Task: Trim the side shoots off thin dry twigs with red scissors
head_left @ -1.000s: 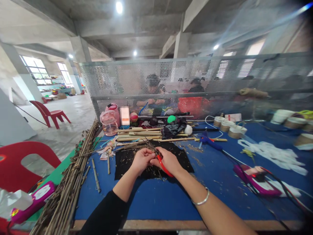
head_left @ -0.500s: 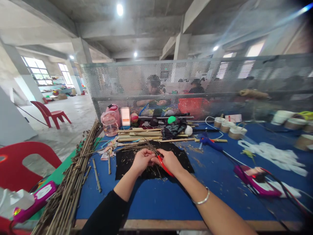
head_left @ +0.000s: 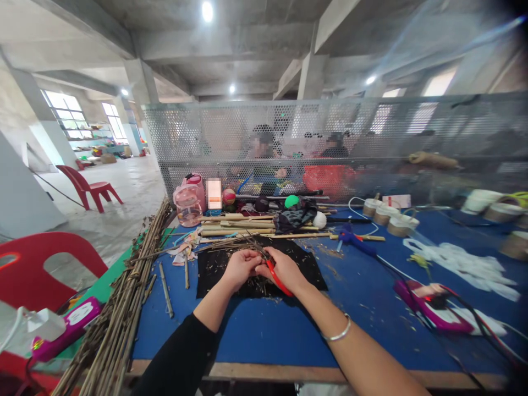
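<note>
My right hand is closed round red-handled scissors, whose dark blades point up and away among thin twigs. Beside it, my left hand pinches a thin brown twig, mostly hidden by the fingers; the fingertips of both hands almost meet. Under them lies a black cloth strewn with small cut bits. A small heap of thin twigs rests at the cloth's far edge.
A long bundle of sticks lies along the table's left side. Bamboo pieces, a pink bottle and balls stand before a perforated metal screen. At right are a blue glue gun, a purple power strip and tape rolls.
The view has shifted slightly, so everything sits a little further right. Both hands stay close together over the cloth, and the scissors remain in my right hand.
</note>
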